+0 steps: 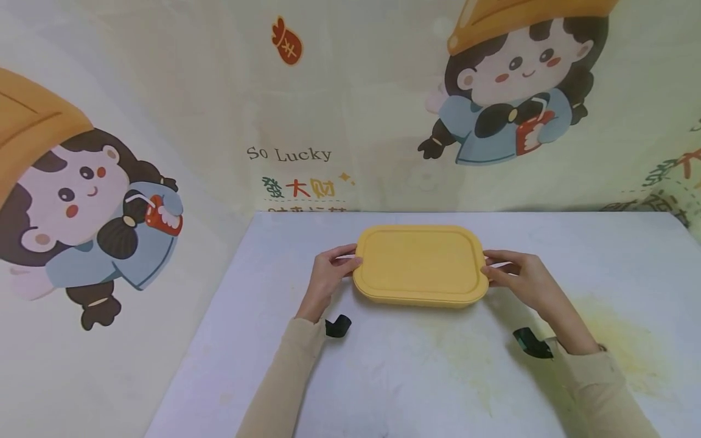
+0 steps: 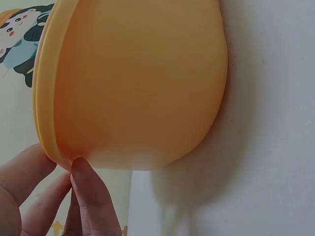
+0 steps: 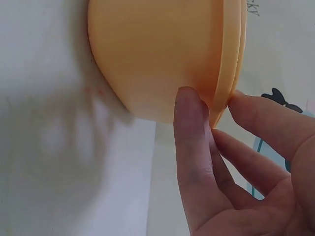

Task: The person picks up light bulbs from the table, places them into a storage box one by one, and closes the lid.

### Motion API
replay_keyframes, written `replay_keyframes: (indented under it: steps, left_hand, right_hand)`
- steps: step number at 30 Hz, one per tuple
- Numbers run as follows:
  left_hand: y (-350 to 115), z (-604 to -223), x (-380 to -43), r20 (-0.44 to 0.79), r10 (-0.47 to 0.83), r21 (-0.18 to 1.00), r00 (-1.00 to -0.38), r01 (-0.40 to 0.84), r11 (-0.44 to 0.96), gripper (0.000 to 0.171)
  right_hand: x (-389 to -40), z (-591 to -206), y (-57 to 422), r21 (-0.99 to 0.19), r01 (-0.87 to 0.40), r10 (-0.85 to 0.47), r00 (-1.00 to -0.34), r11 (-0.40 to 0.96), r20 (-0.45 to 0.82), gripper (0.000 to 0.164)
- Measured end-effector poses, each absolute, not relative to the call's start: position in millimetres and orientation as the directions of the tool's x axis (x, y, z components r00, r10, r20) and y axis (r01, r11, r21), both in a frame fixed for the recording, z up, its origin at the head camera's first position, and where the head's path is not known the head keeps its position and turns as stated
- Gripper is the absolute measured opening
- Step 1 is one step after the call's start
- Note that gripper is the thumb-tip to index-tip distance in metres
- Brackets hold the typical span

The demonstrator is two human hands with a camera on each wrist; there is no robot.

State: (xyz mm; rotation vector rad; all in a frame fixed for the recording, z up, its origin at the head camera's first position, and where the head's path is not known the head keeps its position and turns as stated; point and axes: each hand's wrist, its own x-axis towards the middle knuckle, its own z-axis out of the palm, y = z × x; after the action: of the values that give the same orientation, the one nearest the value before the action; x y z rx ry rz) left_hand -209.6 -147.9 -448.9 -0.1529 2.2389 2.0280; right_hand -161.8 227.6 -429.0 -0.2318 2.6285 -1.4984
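A yellow rectangular lidded box [image 1: 420,263] with rounded corners sits near the far side of the table, its flat lid on top. At its left end my left hand [image 1: 327,278] pinches the rim between thumb and fingers. My right hand [image 1: 524,278] pinches the opposite end in the same way. Both wrist views show the box's smooth wall [image 2: 142,88] narrowing toward its base, with fingertips [image 3: 191,105] pressed under the lid's edge. The box's contents are hidden by the lid.
The white table [image 1: 394,377] has faint yellow stains [image 1: 619,340] at the right. Behind it hangs a cream backdrop [image 1: 208,91] printed with cartoon figures and lettering. A black piece [image 1: 338,326] is at the left wrist, and another black piece [image 1: 532,344] at the right.
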Motion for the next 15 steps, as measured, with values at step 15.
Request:
replay_keyframes:
  steps: [15]
  left_hand:
    - [-148.8, -450.4, -207.8, -0.145, 0.022, 0.983, -0.989, -0.141, 0.121, 0.035]
  right_hand:
    - [-161.1, -431.7, 226.7, -0.877, -0.052, -0.19, -0.981, 0.477, -0.046, 0.053]
